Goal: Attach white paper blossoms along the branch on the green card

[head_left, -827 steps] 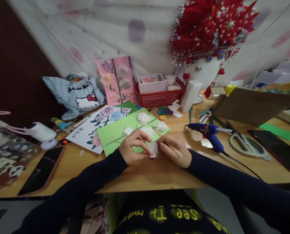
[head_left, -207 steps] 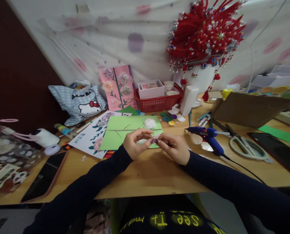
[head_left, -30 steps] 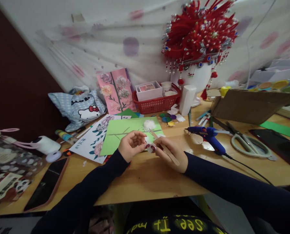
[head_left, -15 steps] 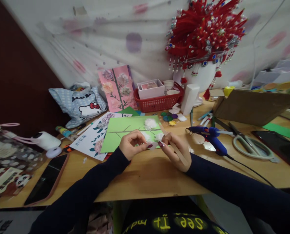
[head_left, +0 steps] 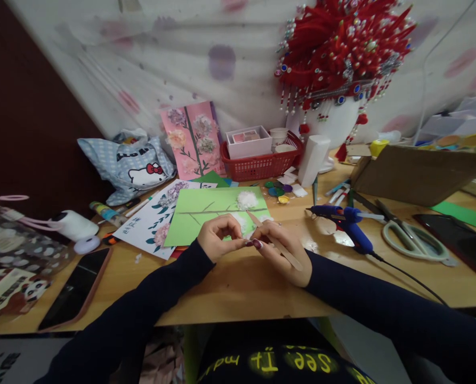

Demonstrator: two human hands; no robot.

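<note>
My left hand (head_left: pixel 222 237) and my right hand (head_left: pixel 283 250) meet at the fingertips above the near edge of a light green card (head_left: pixel 193 216). Their thumbs and forefingers are closed around a thin white piece, now almost hidden by the fingers. A flat wooden stick (head_left: pixel 289 256) lies in my right hand, slanting across the palm with its tip pointing up and left. The card bears drawn grey-green branches and a fluffy white flower (head_left: pixel 247 200). More white tufts (head_left: pixel 240 220) show just behind my fingers, partly covered.
To the right lie a blue glue gun (head_left: pixel 341 216) with its cord, scissors (head_left: pixel 409 237) and a dark phone (head_left: pixel 453 234). At the back stand a red basket (head_left: pixel 257 169) and a red beaded headdress (head_left: pixel 341 58). Another phone (head_left: pixel 78 288) lies at left.
My fingertips have drawn closer together, and the thin white piece between them shows less. My right hand has turned slightly, and the stick's tip has moved left over the card.
</note>
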